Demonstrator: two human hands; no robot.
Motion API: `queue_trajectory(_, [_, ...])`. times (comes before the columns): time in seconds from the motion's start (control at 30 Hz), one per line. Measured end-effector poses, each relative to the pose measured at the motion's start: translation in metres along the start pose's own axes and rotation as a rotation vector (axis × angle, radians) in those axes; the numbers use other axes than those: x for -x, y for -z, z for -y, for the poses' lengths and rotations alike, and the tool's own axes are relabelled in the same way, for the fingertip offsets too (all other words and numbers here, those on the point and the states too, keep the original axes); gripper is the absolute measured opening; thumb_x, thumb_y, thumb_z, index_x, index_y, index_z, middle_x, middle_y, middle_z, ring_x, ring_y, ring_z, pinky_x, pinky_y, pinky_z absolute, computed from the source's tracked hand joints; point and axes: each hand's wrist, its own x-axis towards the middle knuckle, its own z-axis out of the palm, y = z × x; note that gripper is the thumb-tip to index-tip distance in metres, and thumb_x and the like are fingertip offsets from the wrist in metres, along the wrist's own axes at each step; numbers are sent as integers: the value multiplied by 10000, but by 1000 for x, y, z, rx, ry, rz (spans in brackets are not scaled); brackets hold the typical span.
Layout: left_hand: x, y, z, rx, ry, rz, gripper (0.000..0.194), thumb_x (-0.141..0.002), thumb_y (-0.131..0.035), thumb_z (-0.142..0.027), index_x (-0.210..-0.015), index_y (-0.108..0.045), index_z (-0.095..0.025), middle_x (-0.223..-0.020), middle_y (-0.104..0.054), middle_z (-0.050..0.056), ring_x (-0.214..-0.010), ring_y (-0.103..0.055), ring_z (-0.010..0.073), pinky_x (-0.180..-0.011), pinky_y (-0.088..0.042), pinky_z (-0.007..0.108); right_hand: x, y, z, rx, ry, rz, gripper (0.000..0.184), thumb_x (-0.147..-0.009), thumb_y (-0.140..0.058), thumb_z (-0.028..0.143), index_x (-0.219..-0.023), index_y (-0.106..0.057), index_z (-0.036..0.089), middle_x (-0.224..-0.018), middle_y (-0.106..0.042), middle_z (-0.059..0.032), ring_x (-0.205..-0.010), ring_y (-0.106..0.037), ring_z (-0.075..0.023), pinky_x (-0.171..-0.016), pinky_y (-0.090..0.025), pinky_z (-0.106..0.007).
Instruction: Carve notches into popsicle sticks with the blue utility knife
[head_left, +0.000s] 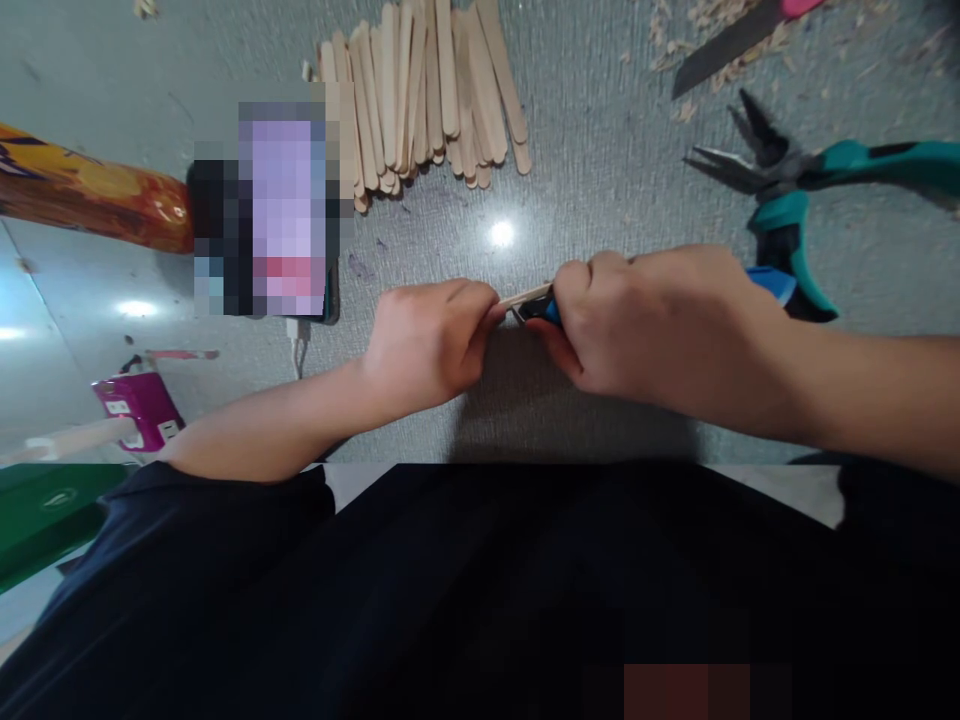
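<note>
Over gray txtrd tbl (pixel 600 195), hands (pixel 431 335) (pixel 660 325)

stick (pixel 528 296): matt wood | pliers (pixel 786 174): metal, plastic | tabletop (pixel 615 205): textured, glossy

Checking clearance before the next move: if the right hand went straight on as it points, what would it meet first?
Most likely the left hand, just across a narrow gap spanned by the wooden stick; depth there is hard to judge.

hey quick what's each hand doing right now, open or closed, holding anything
Left hand: closed, pinching a thin wooden stick.
Right hand: closed around a blue-and-black tool, mostly hidden by the fingers.
</note>
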Motion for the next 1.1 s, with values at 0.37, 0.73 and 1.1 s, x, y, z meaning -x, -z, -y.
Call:
queue_trajectory(0.37, [-2, -1, -2, -41, -58, 43, 350, -1170, -534, -392, -952, -754, -229, -801, -717, 84, -719, -679, 244, -664, -420, 400, -1, 2, -4, 6, 28, 31, 682, -1234, -234, 485, -1241, -791, 91, -980, -794, -223, -708, -654, -257, -653, -302, -399])
queue_trajectory(0.73, [-7, -1, 4, -132, -116, 49, 327, -1156, -507, -328, -945, -736, -228, -746, -693, 78, -657, -636, 229, -634, -330, 383, -14, 5, -17, 74, 139, 60, 658, -1206, -255, 493, -1308, -777, 106, -1027, -793, -207, -803, -702, -312, -697, -359, -440])
queue_trajectory(1.1, [-4, -11, 10, -236, -206, -75, 382, -1157, -463, -335, -889, -708, -219, -675, -631, 66, -604, -566, 211, -612, -270, 393, -10, -5, -12, 75, 159, -27, 714, -1247, -126, 400, -1435, -729, 67, -1058, -767, -212, -843, -660, -306, -681, -325, -420])
